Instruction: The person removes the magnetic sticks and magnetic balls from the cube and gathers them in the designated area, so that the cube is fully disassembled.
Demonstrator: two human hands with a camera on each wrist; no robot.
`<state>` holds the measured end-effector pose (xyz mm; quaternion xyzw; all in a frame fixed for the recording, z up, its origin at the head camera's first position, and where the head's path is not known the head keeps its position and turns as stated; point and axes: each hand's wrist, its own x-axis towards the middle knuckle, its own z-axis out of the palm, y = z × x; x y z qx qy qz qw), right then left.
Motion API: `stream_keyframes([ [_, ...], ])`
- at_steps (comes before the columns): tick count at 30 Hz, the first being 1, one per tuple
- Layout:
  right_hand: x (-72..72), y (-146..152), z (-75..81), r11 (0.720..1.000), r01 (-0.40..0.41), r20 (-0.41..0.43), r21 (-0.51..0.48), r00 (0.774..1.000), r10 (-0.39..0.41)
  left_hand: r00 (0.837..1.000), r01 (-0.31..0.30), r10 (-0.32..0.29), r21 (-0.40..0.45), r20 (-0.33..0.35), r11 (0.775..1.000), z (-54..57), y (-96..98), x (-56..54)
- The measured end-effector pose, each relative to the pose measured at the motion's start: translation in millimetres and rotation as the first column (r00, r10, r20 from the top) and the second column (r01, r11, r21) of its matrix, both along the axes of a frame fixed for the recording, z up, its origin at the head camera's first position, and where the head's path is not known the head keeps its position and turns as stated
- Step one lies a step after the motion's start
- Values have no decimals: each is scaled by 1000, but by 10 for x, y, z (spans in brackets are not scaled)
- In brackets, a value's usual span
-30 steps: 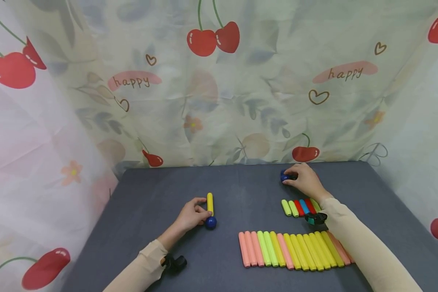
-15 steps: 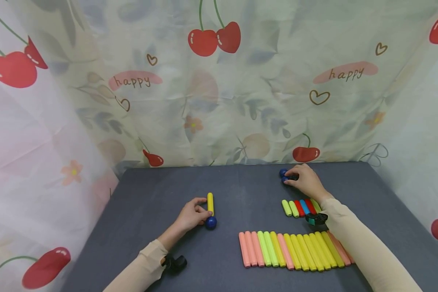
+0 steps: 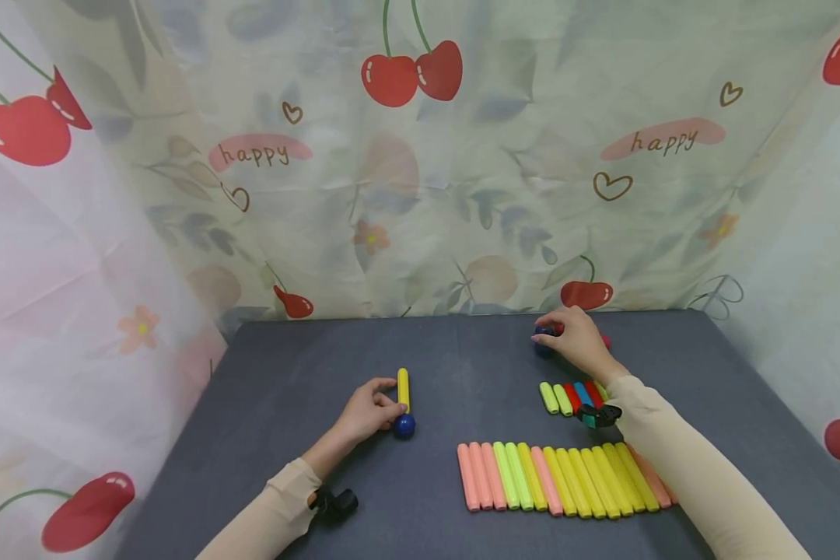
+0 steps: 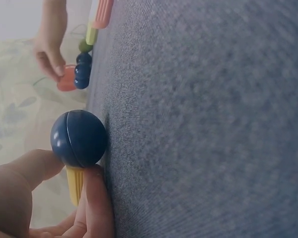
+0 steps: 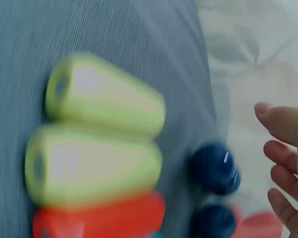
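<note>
My left hand pinches a yellow rod between thumb and fingers. At the rod's near end is a glossy dark blue ball, low against the dark cloth in the left wrist view. At the back right, my right hand hovers over dark blue balls, its fingertips overlapping them in the head view. In the right wrist view the fingers are loosely spread with nothing between them, apart from the balls. A small red round thing shows just behind this hand.
Short lime, red and blue rods lie in a row under the right wrist. Nearer, a long row of pink, lime and yellow rods is partly covered by the right sleeve. A patterned curtain borders the dark table.
My right hand has drawn slightly back and left, off the blue balls, uncovering red behind it. The left hand and its yellow rod have stayed in place.
</note>
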<state>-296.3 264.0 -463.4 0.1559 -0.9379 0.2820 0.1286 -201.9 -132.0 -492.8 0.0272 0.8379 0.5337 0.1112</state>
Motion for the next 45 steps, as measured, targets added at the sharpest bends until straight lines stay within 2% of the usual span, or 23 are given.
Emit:
stream_keyframes([
  [2, 6, -126, 48, 999, -12, 17, -34, 1000, 13, 1000, 2, -2, 3, -2, 1000, 2, -5, 0],
  [6, 79, -462, 137, 990, -36, 130, -137, 990, 54, 1000, 4, -4, 11, -7, 1000, -1, -16, -2],
  [11, 196, -959, 129, 962, -89, 280, -257, 946, 163, 1000, -5, 5, 24, -1, 1000, -14, -23, -2],
  [14, 287, -1252, 84, 932, -105, 374, -347, 896, 240, 1000, -2, 2, 24, -10, 1000, -16, -21, 5],
  [19, 420, -1669, 10, 856, -35, 527, -515, 776, 348, 1000, 2, 0, 50, -23, 999, -1, -11, 23],
  [21, 447, -1799, -28, 833, -4, 555, -553, 744, 372, 1000, 3, -2, 59, -21, 998, 7, -8, 33],
  [24, 478, -1945, -86, 812, 28, 576, -582, 720, 387, 1000, 14, -12, 61, -27, 998, 19, 1, 48],
  [27, 509, -2045, -134, 797, 51, 584, -602, 709, 395, 999, 16, -14, 56, -35, 998, 38, 18, 69],
  [29, 531, -2087, -154, 787, 60, 581, -614, 710, 398, 999, 21, -19, 58, -38, 998, 109, 34, 114],
  [33, 564, -2129, -179, 766, 77, 566, -639, 721, 400, 998, 55, -54, 63, -23, 996, 99, -11, 109],
  [36, 569, -2144, -197, 755, 81, 554, -651, 731, 399, 996, 90, -90, 59, -8, 994, 13, -76, 61],
  [45, 577, -2167, -180, 748, 93, 550, -657, 737, 392, 991, 131, -131, 20, -9, 991, 28, -131, 73],
])
